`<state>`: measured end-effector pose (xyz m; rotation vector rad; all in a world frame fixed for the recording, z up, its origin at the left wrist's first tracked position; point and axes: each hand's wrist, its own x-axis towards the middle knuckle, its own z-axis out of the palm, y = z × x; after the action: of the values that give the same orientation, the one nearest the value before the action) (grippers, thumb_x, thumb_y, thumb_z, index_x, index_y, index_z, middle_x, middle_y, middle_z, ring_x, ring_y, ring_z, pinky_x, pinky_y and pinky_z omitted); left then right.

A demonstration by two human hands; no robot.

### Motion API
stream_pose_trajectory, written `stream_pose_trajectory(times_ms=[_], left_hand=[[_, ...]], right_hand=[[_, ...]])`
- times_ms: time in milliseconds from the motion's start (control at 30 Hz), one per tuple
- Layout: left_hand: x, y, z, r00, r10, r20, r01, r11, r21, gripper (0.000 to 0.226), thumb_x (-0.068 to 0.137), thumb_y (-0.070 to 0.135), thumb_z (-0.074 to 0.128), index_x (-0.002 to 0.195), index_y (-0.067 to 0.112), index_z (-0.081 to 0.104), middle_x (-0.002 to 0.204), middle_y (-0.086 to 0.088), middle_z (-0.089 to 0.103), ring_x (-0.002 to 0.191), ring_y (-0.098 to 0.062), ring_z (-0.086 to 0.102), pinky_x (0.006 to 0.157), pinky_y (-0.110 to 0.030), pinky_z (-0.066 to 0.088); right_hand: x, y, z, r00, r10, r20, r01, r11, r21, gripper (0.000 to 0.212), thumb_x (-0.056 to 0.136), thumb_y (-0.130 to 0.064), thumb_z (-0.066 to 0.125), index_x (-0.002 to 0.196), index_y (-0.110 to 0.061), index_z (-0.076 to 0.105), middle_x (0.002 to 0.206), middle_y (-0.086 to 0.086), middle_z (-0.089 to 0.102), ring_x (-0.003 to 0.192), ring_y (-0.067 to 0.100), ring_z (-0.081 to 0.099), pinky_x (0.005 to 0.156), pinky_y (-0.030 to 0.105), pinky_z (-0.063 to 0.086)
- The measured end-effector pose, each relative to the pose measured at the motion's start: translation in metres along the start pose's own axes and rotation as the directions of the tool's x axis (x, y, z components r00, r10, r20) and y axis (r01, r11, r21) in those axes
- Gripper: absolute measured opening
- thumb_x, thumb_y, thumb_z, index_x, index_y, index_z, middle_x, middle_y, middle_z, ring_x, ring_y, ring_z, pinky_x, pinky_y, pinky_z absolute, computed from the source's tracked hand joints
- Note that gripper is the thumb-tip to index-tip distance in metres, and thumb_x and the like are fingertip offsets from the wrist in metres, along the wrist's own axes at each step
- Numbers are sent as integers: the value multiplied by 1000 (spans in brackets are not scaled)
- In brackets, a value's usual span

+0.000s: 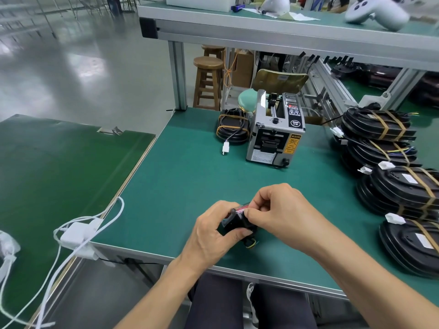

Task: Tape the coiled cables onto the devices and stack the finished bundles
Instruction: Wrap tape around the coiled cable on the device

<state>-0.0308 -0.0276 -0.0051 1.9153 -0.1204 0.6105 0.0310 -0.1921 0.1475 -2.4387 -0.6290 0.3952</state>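
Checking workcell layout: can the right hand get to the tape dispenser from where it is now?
Probably yes. The dispenser stands beyond the right hand with only bare mat between. But that hand and the left hand both hold a small black part, so its grip must let go first.

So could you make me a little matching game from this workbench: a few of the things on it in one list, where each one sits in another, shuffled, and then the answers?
Things
1. tape dispenser
2. small black part
3. stacks of taped bundles
4. white charger

Places
A. along the right side of the bench
B. at the near left corner of the bench, cables hanging off
C. gripped between the left hand and right hand
D. at the back of the bench, beside a single taped bundle

Pairs: 1-D, 2-C, 3-A, 4-B
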Motion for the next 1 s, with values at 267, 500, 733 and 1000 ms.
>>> stream_pose_trajectory(times_ms=[267, 500, 733, 1000], left_hand=[[1, 1, 0, 1000, 14, 2, -14, 1000, -11, 40, 96, 59, 75, 119, 27, 68, 105, 6, 70, 94, -23, 68, 81, -49, 57], [1, -1, 0, 999, 37, -1, -37, 999, -6, 40, 97, 60, 73, 121, 29, 66, 107, 9, 70, 96, -21, 68, 83, -46, 57], [0, -2, 1, 998, 64, -9, -64, 998, 5, 40, 97, 61, 73, 120, 30, 65, 106, 9, 69, 95, -21, 67, 83, -47, 57], [3, -2, 0, 995, 96, -4, -96, 995, 11, 30, 99, 52, 75, 121, 36, 64, 110, 20, 68, 96, -15, 67, 84, -38, 57]], right_hand=[[1, -2, -1, 999, 48, -17, -48, 999, 5, 18, 82, -31, 73, 66, -22, 71, 53, -16, 61, 48, 4, 49, 45, 19, 38], [3, 9, -3, 994, 94, -52, -92, 995, 43, 32, 77, -47, 78, 66, -19, 69, 55, -10, 63, 45, 4, 45, 40, 17, 31], [8, 14, -7, 991, 117, -71, -110, 990, 93, 40, 77, -56, 83, 70, -19, 69, 58, -10, 65, 52, 5, 51, 55, 30, 45], [1, 19, 20, 974, -48, -220, 26, 995, -99, 56, 73, -83, 55, 108, -43, 72, 111, -28, 61, 125, 3, 42, 114, 40, 24]])
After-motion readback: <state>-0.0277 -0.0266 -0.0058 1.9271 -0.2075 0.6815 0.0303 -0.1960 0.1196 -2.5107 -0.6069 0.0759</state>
